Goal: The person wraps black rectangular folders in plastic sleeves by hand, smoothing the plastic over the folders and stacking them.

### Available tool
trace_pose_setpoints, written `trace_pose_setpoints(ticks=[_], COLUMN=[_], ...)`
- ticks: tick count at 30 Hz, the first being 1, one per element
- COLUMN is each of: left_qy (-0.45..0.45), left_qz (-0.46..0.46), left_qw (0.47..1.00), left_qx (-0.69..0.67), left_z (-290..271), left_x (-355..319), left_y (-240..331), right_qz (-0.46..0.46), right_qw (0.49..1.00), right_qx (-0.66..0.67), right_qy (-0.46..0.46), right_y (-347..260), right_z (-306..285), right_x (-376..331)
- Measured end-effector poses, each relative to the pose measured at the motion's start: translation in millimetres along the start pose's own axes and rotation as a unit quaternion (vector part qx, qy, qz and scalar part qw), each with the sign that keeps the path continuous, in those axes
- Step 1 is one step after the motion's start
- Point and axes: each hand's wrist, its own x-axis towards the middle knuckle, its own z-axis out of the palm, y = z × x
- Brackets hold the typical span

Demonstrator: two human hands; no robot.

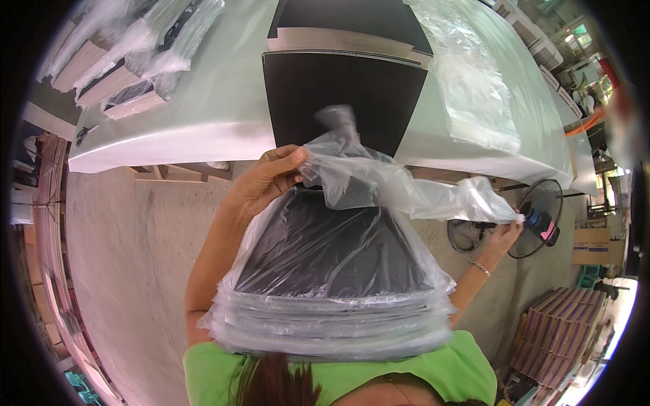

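Observation:
My left hand (266, 177) pinches one end of a thin, clear plastic bag (379, 181) between thumb and fingers. Off to the right, my right hand (504, 237) is closed on the other end, so the film stretches across in front of me, partly blurred. Below it, close against my body, rises a stack of flat black panels in clear plastic (332, 247). Just beyond, at the table's front edge, bare black panels (345, 95) lie piled, their top surface dark and smooth. The film hides part of where the two piles meet.
A pale-covered table (217, 101) spans the far side. Plastic-wrapped panels (128, 74) lie at its left, and a pile of clear plastic bags (474, 88) at its right. A fan (540, 218) stands beyond my right hand; bundled cartons (558, 331) sit on the floor at lower right.

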Motion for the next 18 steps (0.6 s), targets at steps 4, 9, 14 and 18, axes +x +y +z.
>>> trace_pose_setpoints(ticks=[4,9,14,18], left_qy=[-0.01,-0.071,-0.06,-0.071], left_qz=[-0.007,0.003,-0.022,0.0], left_qw=[0.996,0.986,0.987,0.984], left_qx=[0.083,0.154,0.147,0.166], left_z=[22,52,60,54], left_x=[5,7,2,5], left_y=[-5,-1,2,-6], right_qz=[0.024,-0.078,-0.18,-0.233], right_qw=[0.966,0.846,0.741,0.732], right_qx=[0.075,-0.299,-0.27,-0.204], right_qy=[-0.245,-0.435,-0.589,-0.607], right_y=[-26,-29,-27,-7], right_z=[84,226,287,292], right_x=[-18,-113,-164,-168])
